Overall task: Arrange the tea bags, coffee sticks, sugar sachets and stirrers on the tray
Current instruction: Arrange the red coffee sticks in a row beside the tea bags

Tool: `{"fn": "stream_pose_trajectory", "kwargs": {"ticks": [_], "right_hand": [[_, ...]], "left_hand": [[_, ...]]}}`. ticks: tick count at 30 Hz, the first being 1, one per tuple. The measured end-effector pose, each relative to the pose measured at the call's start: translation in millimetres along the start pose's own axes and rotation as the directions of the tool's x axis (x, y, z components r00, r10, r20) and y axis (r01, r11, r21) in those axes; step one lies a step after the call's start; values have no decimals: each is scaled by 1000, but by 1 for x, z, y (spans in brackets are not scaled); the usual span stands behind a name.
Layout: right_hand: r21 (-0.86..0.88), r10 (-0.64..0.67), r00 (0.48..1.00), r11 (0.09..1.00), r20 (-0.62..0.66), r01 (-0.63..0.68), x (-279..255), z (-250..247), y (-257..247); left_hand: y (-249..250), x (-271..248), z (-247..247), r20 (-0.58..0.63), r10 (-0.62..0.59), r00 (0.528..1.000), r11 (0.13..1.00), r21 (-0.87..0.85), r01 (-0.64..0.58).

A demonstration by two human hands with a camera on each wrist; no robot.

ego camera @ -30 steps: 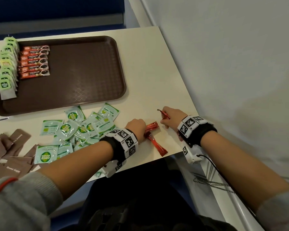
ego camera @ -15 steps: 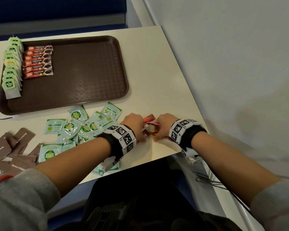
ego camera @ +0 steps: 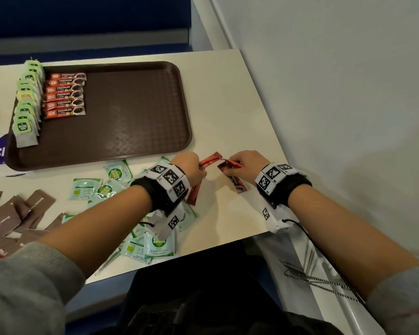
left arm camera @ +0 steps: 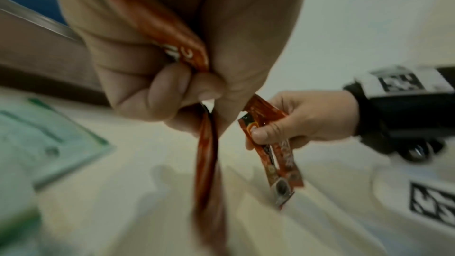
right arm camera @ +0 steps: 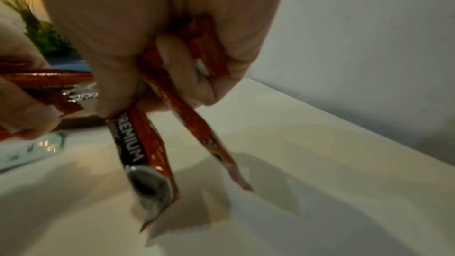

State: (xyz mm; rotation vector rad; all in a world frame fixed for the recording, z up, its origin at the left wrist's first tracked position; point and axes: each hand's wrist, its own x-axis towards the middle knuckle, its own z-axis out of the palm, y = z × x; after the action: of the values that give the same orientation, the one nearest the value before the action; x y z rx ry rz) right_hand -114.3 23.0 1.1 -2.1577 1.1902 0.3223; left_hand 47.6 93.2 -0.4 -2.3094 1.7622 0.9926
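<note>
Both hands full of coffee sticks, just off the tray's near-right corner.

Your left hand (ego camera: pixel 191 165) has its grip curled round red coffee sticks (ego camera: pixel 211 160), and your right hand (ego camera: pixel 246 164) pinches two more (right arm camera: pixel 147 149), one face-up reading PREMIUM; all are lifted off the counter (ego camera: pixel 240 112), near the tray (ego camera: pixel 136 151). Before carrying them over, I'd square both bundles into one stack with the printed faces the same way, so they match the row of sticks (ego camera: pixel 64 96) lying in the tray's far-left part beside the tea bags (ego camera: pixel 26 117). Set them one by one below that row, ends level. The green sachets (ego camera: pixel 107 187) and brown sachets (ego camera: pixel 15 213) wait just outside the tray's near edge.
</note>
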Motion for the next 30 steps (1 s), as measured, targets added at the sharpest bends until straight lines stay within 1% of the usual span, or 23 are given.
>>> {"fn": "stream_pose_trajectory", "kwargs": {"ticks": [3,7,11,12,15,16,18,23,25,30], "right_hand": [[67,-16,997,998,-69,21,14,-12,-17],[132,-33,991,990,-129,50,34,-23,-42],[190,-63,982,977,-176,96,57,-26,-72],[216,-66,980,971,-190,107,63,-26,-80],[346,-58,979,930,-193,123,81,-23,-110],[373,-56,980,919,-193,126,87,-22,-121],[395,-65,977,907,-205,143,98,-19,-145],[384,-102,968,904,-229,186,119,-11,-193],[392,-103,970,901,-220,185,127,-7,-210],[426,-101,963,882,-249,203,147,4,-242]], "left_hand": [[-15,8,-23,-38,-42,998,990,-135,37],[-41,16,-38,-70,-81,994,929,-366,50],[-68,14,-46,-125,-92,988,901,-434,29],[-76,14,-48,-150,-102,983,886,-463,22],[-105,9,-57,-212,-143,967,793,-609,-17],[-115,6,-62,-236,-155,959,773,-633,-31],[-138,2,-74,-267,-182,946,758,-652,-38],[-188,-7,-93,-235,-229,945,682,-731,-16],[-206,-9,-99,-251,-256,934,664,-747,-19],[-246,-10,-110,-296,-312,903,689,-725,1]]}}
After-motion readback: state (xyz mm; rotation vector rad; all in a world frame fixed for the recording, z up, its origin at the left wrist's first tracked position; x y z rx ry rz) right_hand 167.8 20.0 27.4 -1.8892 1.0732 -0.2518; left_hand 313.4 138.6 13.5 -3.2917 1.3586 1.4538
